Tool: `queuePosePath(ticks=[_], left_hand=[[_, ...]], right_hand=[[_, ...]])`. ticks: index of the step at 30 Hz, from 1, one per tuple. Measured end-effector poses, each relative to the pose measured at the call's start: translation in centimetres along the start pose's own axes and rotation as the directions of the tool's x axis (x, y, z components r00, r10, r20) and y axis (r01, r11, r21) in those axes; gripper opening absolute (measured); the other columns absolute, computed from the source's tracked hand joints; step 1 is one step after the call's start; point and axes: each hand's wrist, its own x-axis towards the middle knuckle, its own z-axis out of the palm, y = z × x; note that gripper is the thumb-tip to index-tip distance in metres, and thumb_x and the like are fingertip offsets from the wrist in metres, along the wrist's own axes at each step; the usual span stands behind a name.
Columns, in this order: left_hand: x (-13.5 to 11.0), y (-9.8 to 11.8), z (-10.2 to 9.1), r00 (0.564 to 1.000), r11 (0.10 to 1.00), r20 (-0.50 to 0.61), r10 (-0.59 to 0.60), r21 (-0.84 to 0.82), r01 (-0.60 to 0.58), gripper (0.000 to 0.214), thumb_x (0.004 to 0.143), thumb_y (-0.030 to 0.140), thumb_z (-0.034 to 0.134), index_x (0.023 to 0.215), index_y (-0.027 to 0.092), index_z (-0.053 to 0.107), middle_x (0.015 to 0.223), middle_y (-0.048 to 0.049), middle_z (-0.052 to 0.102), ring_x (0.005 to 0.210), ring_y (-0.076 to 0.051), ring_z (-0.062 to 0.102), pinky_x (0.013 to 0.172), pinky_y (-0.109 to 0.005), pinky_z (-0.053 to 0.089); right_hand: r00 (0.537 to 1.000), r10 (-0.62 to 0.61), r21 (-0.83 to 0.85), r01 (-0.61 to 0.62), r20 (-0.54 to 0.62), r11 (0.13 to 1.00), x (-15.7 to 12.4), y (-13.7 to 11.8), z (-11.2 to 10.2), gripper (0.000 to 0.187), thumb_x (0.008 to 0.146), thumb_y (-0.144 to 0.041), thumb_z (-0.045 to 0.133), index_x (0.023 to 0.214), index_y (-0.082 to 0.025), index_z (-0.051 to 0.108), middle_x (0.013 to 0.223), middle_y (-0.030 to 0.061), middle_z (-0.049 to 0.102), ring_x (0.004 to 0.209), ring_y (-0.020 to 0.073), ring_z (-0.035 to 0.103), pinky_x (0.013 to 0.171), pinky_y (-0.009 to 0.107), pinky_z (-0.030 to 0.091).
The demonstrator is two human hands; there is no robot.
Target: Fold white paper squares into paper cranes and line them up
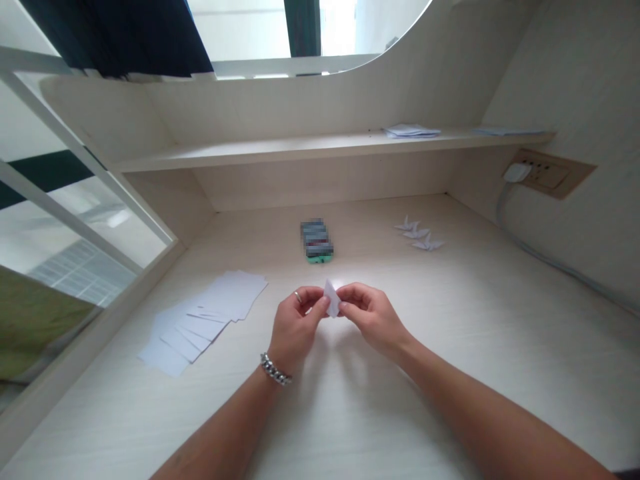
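A small folded white paper piece (pixel 331 297) is held above the light wooden desk (pixel 450 373) between both of my hands. My left hand (pixel 296 326), with a ring and a metal bracelet, pinches its left side. My right hand (pixel 369 313) pinches its right side with closed fingers. Several white paper slips (pixel 203 319) lie fanned out on the desk to the left of my hands. Three small folded paper pieces (pixel 419 235) lie further back on the right.
A phone (pixel 317 241) with a green case lies on the desk behind my hands. A shelf (pixel 320 148) above holds folded papers (pixel 411 131). A wall socket (pixel 543 173) with a white plug and cable sits at the right. A glass panel stands at the left.
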Motion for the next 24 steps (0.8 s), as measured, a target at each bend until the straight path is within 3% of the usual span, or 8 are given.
queuePosePath(ticks=[3, 9, 19, 24], left_hand=[[-0.2, -0.1, 0.1, 0.996, 0.984, 0.043, 0.073, 0.160, -0.079, 0.019, 0.073, 0.028, 0.074, 0.082, 0.013, 0.067, 0.077, -0.0052, 0.069, 0.070, -0.016, 0.064, 0.067, -0.028, 0.053], [-0.7, -0.1, 0.1, 0.993, 0.962, 0.045, 0.107, 0.249, -0.115, 0.018, 0.077, 0.031, 0.070, 0.084, 0.014, 0.065, 0.082, -0.0057, 0.067, 0.075, -0.018, 0.065, 0.068, -0.028, 0.053], [-0.9, -0.1, 0.3, 0.984, 0.931, 0.088, 0.154, 0.319, -0.175, 0.015, 0.082, 0.030, 0.065, 0.082, 0.015, 0.063, 0.077, -0.0038, 0.065, 0.069, -0.014, 0.062, 0.061, -0.023, 0.048], [-1.2, -0.3, 0.4, 0.985, 0.945, 0.076, 0.154, 0.278, -0.170, 0.015, 0.081, 0.030, 0.067, 0.083, 0.016, 0.063, 0.078, -0.0037, 0.065, 0.071, -0.015, 0.062, 0.064, -0.024, 0.049]], right_hand=[[0.999, -0.010, -0.030, 0.008, -0.053, 1.000, -0.1, 0.2, 0.2, 0.018, 0.075, -0.030, 0.072, 0.084, -0.016, 0.065, 0.079, 0.0042, 0.069, 0.073, 0.0175, 0.065, 0.069, 0.031, 0.052], [0.994, -0.040, -0.173, 0.021, -0.102, 0.985, -0.3, 0.0, 0.5, 0.020, 0.081, -0.035, 0.066, 0.082, -0.016, 0.066, 0.077, 0.0043, 0.067, 0.070, 0.0167, 0.062, 0.066, 0.029, 0.050], [0.990, -0.034, -0.093, 0.021, -0.137, 0.995, -0.3, 0.1, 0.4, 0.017, 0.075, -0.032, 0.072, 0.081, -0.017, 0.067, 0.078, 0.0035, 0.068, 0.072, 0.0168, 0.064, 0.066, 0.028, 0.051], [0.988, -0.018, -0.063, 0.009, -0.155, 0.998, -0.2, 0.1, 0.5, 0.017, 0.074, -0.032, 0.073, 0.079, -0.017, 0.068, 0.075, 0.0034, 0.069, 0.068, 0.0164, 0.063, 0.062, 0.027, 0.050]])
